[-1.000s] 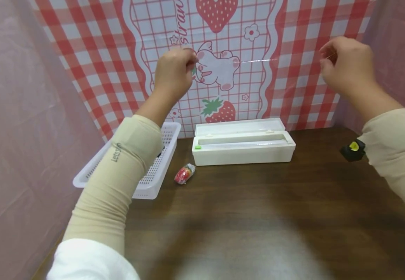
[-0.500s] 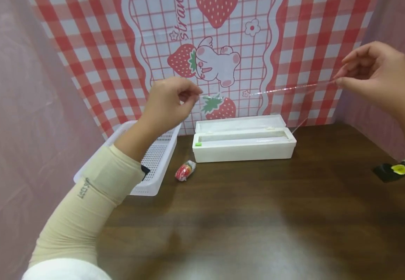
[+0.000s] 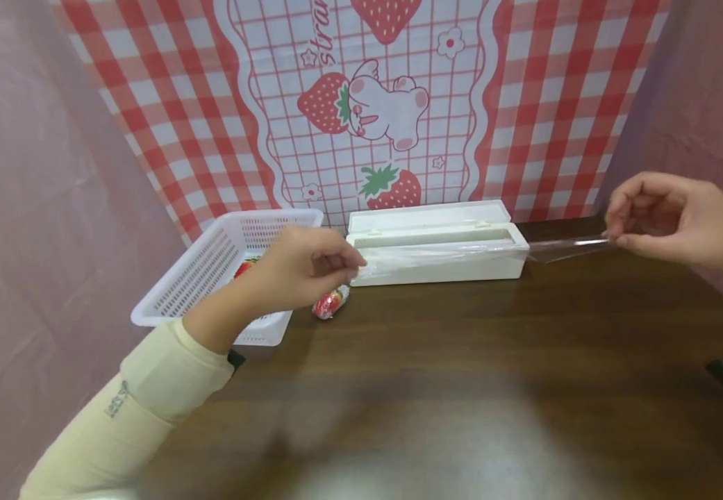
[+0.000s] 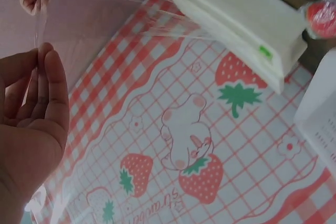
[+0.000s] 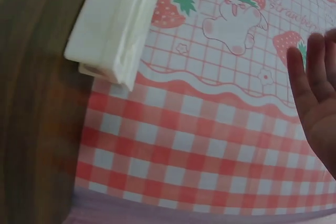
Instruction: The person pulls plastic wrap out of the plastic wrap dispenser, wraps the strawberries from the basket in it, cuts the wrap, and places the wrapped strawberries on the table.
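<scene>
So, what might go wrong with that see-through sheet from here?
The thin, clear plastic film could slip free or tear, since the left-hand grip and right-hand grip merely pinch it. It looks creased in places, so it may cling to itself. In the head view it overlaps the long, white, open-lidded box, so it might also catch there.

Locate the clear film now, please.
In the head view, the clear film overlaps the white box and extends past its right end to the right grip.
</scene>
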Tool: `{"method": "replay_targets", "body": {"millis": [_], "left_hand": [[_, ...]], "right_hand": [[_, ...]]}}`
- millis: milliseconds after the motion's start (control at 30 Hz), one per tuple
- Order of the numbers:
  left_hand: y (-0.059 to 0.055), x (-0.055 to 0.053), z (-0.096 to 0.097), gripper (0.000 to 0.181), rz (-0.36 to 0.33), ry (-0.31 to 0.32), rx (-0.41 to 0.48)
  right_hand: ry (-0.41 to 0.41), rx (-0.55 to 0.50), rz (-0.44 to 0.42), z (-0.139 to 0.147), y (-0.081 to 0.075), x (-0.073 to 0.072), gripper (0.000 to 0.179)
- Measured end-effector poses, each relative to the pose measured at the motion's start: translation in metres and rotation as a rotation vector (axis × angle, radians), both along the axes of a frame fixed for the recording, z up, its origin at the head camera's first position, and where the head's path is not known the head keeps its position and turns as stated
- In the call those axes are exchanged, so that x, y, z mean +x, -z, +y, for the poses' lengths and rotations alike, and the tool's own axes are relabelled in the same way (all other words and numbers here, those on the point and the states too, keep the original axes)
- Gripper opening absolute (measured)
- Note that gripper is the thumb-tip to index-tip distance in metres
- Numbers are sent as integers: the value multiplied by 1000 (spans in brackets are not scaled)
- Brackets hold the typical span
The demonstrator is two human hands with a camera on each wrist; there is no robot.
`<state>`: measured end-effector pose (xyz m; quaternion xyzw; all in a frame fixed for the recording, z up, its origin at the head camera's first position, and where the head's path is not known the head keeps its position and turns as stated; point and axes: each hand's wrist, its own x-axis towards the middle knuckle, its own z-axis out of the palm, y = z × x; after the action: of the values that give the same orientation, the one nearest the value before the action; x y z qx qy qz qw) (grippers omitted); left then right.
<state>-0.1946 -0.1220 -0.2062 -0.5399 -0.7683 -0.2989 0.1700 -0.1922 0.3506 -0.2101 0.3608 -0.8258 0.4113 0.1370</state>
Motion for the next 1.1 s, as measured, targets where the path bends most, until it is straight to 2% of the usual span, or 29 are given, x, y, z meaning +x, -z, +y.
{"method": "replay_targets", "body": {"millis": [100,167,267,367,433,600,833,1000,1100], "left_hand": [[12,6,-1,16,-76,30,-37],[21,9,-1,15,-130,20,-84],[35,11,0,13,-190,7,-165],[49,12,2,11,-200,22,-233],[58,13,4,10,-220,29,-286],[83,16,9,12,-208,37,-423],[110,12,17,15,-135,22,-561],[122,13,20,13,-150,-22,-677],[125,15,21,10,-175,-51,-728]], "right_hand": [[-2,133,-29,0,10,7,46],[-23,212,-57,-1,18,10,48],[-158,257,-122,-1,34,9,51],[-346,260,-207,-3,51,6,52],[-415,272,-274,-6,61,6,52],[-451,348,-401,-18,83,8,47],[-517,396,-444,-28,108,4,41],[-523,423,-469,-33,119,5,40],[-510,451,-485,-36,122,7,38]]}}
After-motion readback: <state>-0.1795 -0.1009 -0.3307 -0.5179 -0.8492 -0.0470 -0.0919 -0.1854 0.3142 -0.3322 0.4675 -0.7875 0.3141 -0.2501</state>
